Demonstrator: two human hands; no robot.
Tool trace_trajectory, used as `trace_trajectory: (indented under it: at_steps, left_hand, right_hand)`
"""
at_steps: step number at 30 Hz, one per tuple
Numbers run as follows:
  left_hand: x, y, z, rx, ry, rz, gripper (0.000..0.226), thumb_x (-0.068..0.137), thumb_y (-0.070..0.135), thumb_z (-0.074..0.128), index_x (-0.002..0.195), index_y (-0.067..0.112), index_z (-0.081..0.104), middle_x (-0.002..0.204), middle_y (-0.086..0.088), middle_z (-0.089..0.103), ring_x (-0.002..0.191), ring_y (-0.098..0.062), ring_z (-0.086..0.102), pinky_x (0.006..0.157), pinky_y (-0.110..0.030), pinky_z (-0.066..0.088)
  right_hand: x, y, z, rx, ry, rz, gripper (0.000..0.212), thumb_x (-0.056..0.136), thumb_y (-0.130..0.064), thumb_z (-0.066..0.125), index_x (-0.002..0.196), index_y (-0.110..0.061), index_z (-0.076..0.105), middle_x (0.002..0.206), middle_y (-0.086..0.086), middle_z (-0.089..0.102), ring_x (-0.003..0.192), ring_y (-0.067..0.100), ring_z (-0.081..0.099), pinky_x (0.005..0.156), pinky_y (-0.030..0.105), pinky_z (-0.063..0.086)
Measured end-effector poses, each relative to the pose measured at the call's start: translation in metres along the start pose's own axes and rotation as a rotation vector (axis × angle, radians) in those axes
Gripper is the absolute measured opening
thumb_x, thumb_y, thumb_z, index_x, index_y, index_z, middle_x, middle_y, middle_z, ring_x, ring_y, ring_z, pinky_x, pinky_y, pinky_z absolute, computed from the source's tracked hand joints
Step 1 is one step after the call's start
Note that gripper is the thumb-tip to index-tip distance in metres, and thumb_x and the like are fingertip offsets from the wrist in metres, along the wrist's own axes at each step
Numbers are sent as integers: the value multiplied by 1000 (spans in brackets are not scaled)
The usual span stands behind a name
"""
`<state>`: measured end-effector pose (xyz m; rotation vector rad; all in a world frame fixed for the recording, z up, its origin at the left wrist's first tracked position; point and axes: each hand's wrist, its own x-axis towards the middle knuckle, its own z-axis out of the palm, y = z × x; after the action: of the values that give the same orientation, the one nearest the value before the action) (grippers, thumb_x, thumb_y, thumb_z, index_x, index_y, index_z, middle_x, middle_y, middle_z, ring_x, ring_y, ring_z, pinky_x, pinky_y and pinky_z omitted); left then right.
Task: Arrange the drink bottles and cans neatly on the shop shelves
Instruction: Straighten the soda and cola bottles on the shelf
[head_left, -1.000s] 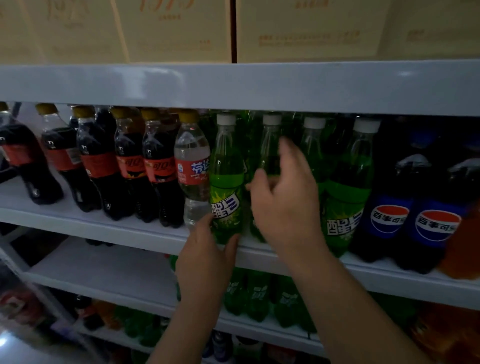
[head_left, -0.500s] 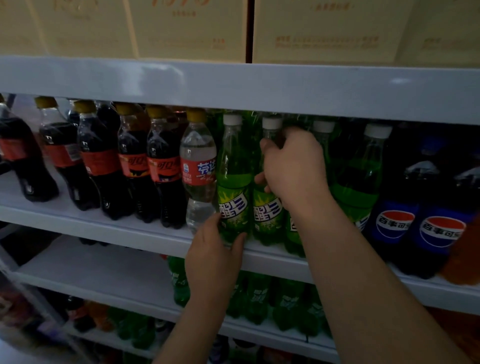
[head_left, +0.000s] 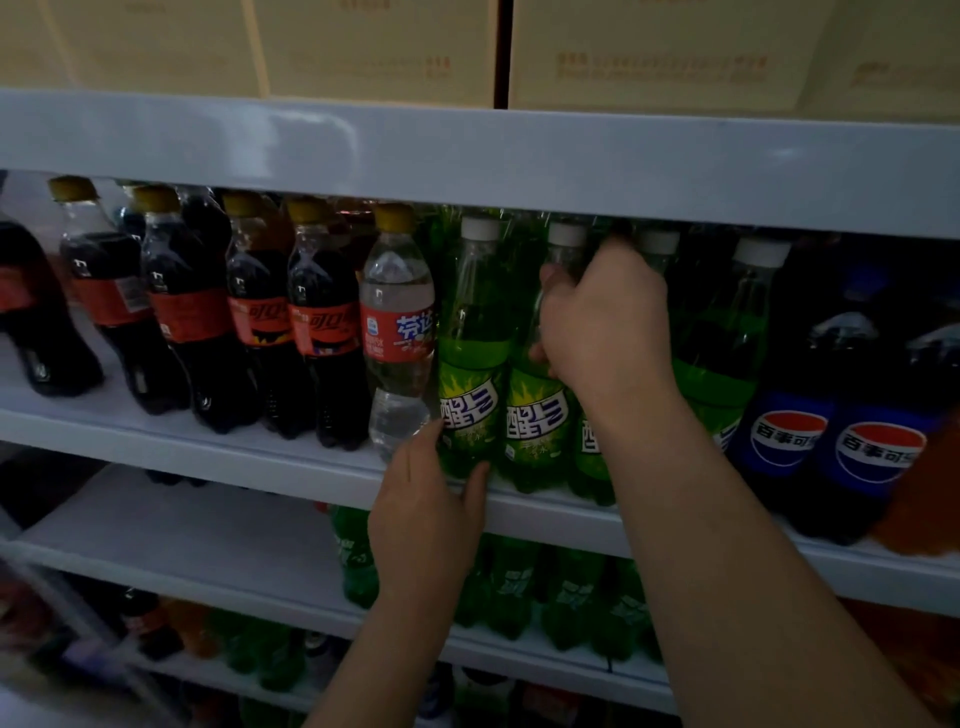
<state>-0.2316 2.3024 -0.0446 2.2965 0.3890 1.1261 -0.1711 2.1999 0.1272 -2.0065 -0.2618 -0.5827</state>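
1. Green soda bottles (head_left: 470, 364) with white caps stand upright in a row on the middle shelf (head_left: 291, 467), seen from the head camera; they sit between a clear bottle (head_left: 397, 332) with a red label on their left and dark blue-labelled cola bottles (head_left: 789, 415) on their right.
2. Left hand (head_left: 426, 514): reaches up from below, thumb and fingers spread around the base of the leftmost green bottle at the shelf's front lip, touching it in a loose cupping grasp rather than a full wrap.
3. Right hand (head_left: 608, 332): curled around the upper body of the second green bottle (head_left: 535, 415), thumb on its left shoulder, fingers bent over toward a third green bottle (head_left: 589, 447) just behind the wrist; the forearm hides most of that third bottle.
4. A fourth green bottle (head_left: 727, 338) stands free to the right of the forearm, beside the blue-labelled cola.
5. Dark cola bottles (head_left: 202, 322) with yellow caps and red labels fill the left part of the same shelf, some leaning slightly.
6. Upper shelf edge (head_left: 467, 150): a pale band across the frame, carrying tan cardboard boxes (head_left: 649, 52).
7. Lower shelf (head_left: 208, 551): more green bottles (head_left: 514, 587) stand toward its rear, below the hands; the left part of its surface is bare.
8. Bottom shelf: assorted bottles, too dark and blurred to identify.
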Motion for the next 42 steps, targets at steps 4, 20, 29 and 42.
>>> trace_trajectory:
  at_steps: [4, 20, 29, 42]
  left_hand:
    - [-2, -5, -7, -48, 19, 6, 49, 77, 26, 76, 121, 15, 57, 108, -1, 64, 93, -16, 63, 74, -21, 44]
    - [64, -22, -23, -5, 179, -118, 64, 74, 62, 64, 120, 20, 52, 105, 3, 66, 92, -18, 64, 67, -27, 45]
    - [80, -40, -33, -105, -27, -32, 60, 77, 47, 73, 128, 24, 50, 104, 10, 68, 87, -1, 61, 64, -7, 38]
    - [67, -45, -40, 64, -105, 68, 46, 74, 38, 79, 113, 19, 64, 94, 2, 70, 82, -16, 65, 63, -22, 44]
  right_hand:
    - [-12, 2, -5, -31, 43, -104, 19, 92, -31, 56, 101, -15, 50, 81, -5, 57, 63, 7, 63, 57, 25, 55]
    - [-138, 86, 45, 109, -4, -426, 24, 91, -25, 49, 104, -14, 66, 91, -5, 63, 59, 4, 51, 54, 16, 40]
    - [-138, 88, 67, 135, -129, -197, 17, 89, -25, 55, 102, -23, 66, 82, -16, 60, 62, 2, 55, 54, 5, 35]
    - [-135, 75, 103, 217, -64, -79, 17, 85, -25, 55, 97, -29, 66, 89, -15, 66, 77, 2, 61, 64, 18, 49]
